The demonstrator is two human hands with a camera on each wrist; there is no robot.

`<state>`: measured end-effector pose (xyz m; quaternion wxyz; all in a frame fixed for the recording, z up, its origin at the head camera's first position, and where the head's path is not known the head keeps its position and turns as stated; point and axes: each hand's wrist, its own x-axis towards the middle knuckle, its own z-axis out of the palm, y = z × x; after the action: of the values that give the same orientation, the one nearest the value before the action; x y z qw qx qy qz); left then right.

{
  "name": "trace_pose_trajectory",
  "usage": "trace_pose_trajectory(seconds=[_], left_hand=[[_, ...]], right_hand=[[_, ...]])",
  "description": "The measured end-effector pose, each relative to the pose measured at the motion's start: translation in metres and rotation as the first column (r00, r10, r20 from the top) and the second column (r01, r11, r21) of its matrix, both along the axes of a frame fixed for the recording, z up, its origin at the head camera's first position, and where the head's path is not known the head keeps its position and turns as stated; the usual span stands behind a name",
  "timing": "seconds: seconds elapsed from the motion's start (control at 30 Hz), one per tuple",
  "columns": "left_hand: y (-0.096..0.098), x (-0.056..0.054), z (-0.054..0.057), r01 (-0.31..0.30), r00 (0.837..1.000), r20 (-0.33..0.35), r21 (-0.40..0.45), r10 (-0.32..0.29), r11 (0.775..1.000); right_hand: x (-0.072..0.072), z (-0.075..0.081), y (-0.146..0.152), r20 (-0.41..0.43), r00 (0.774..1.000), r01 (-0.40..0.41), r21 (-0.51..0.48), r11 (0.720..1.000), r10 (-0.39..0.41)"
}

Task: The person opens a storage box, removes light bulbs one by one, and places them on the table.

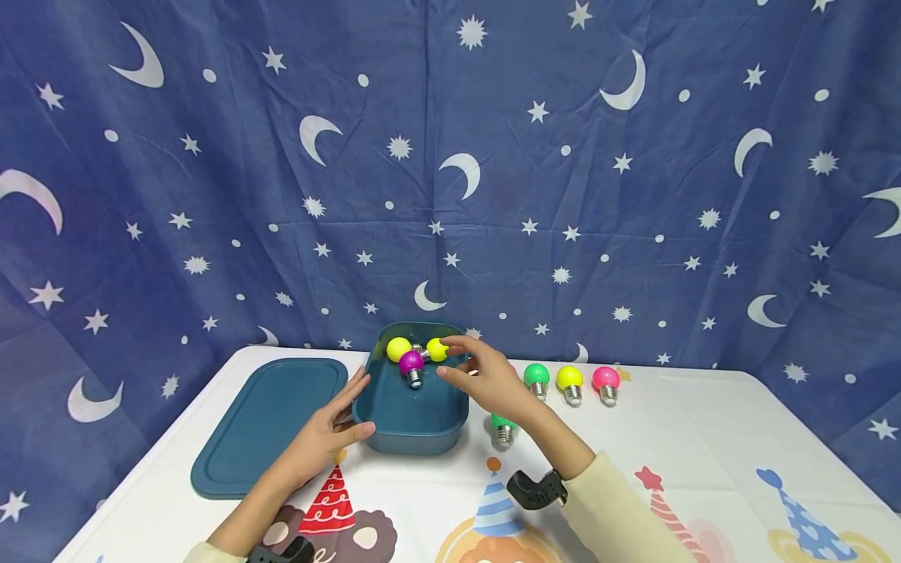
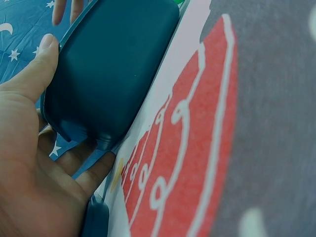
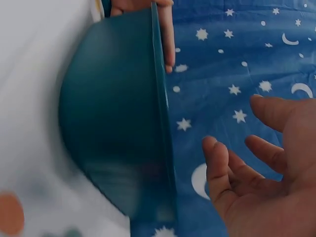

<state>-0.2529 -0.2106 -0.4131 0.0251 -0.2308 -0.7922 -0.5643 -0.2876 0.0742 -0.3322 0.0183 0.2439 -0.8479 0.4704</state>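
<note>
A dark teal box stands on the table, with a purple light bulb, a yellow light bulb and a second yellow light bulb toward its back. My left hand rests against the box's left side, thumb near the rim and fingers spread, as the left wrist view also shows. Over the box's right rim hovers my right hand. Its fingers are loosely bent and hold nothing in the right wrist view, where the box wall hides the bulbs.
Right of the box stand a green bulb, a yellow bulb, a pink bulb and a nearer green bulb, partly behind my right arm. A teal lid lies at left. A starry blue curtain hangs behind.
</note>
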Motion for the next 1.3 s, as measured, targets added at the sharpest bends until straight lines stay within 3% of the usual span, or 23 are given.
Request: trace_pose_trajectory(seconds=[0.2, 0.67, 1.07, 1.3], left_hand=[[-0.001, 0.0, -0.001, -0.001, 1.0, 0.009, 0.01, 0.001, 1.0], [-0.001, 0.001, 0.0, 0.014, 1.0, 0.005, 0.016, -0.014, 1.0], [-0.001, 0.003, 0.003, -0.001, 1.0, 0.012, 0.001, 0.0, 1.0], [0.0, 0.002, 0.003, -0.007, 1.0, 0.014, -0.011, 0.007, 1.0]], right_hand=[[-0.007, -0.01, -0.026, -0.018, 0.999, -0.03, 0.018, 0.999, 0.03], [-0.026, -0.021, -0.053, 0.006, 1.0, 0.028, 0.027, 0.999, -0.028], [-0.042, -0.025, -0.065, 0.027, 0.997, 0.064, 0.136, 0.989, -0.068], [-0.043, -0.03, -0.071, 0.007, 0.998, 0.052, 0.208, 0.977, -0.055]])
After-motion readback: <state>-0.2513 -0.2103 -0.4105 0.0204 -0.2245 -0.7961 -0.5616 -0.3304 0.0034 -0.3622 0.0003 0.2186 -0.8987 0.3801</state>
